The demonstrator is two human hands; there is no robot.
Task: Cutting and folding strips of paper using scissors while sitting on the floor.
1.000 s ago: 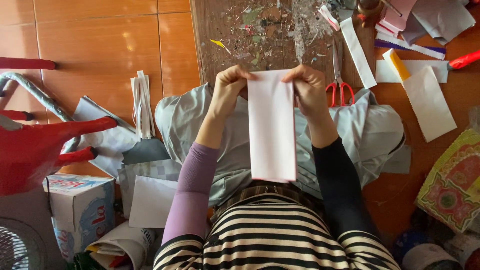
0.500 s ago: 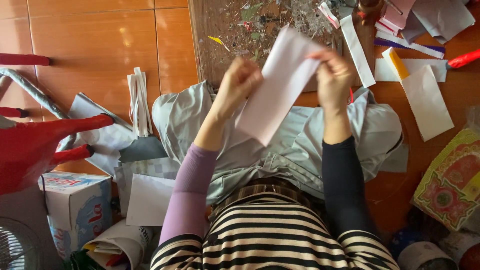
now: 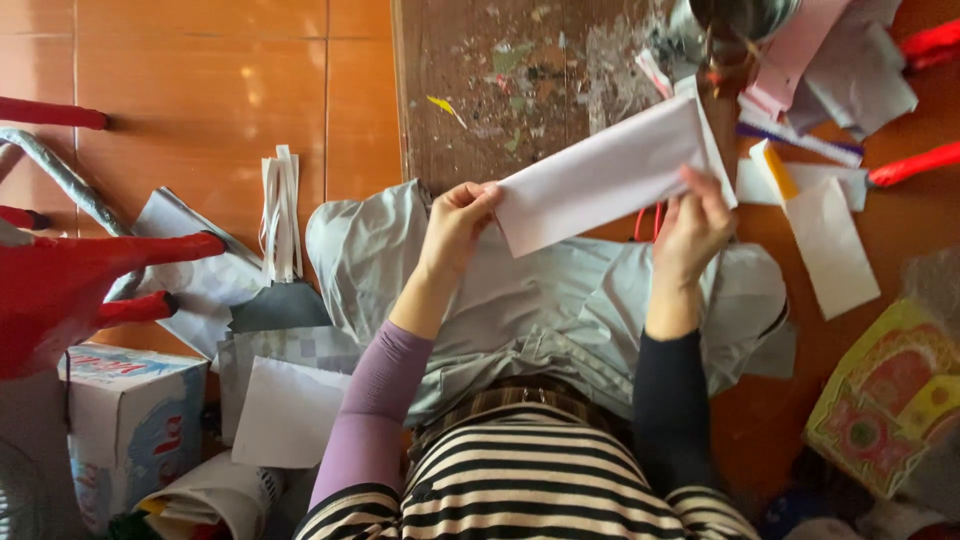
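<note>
Here we hold a long strip of white paper (image 3: 610, 170) at both ends above our lap, over the edge of a worn, paint-flecked board (image 3: 520, 90); our left hand (image 3: 455, 225) pinches the lower-left end, thumb on top and fingers curled beneath, while our right hand (image 3: 690, 225) grips the upper-right end, fingers closed on the sheet's edge; the strip runs tilted, rising toward the right, and looks folded along its length, though we cannot tell how many layers it has; to work it well, we judge, both pinches should stay near the corners and pull lightly apart so the paper stays taut and the long edges stay matched; red-handled scissors (image 3: 648, 222) show just behind the strip, near our right hand; loose white slips (image 3: 825, 245) lie on the floor to the right, a bundle of narrow strips (image 3: 280, 210) to the left, beside a red plastic stool (image 3: 70, 285)
</note>
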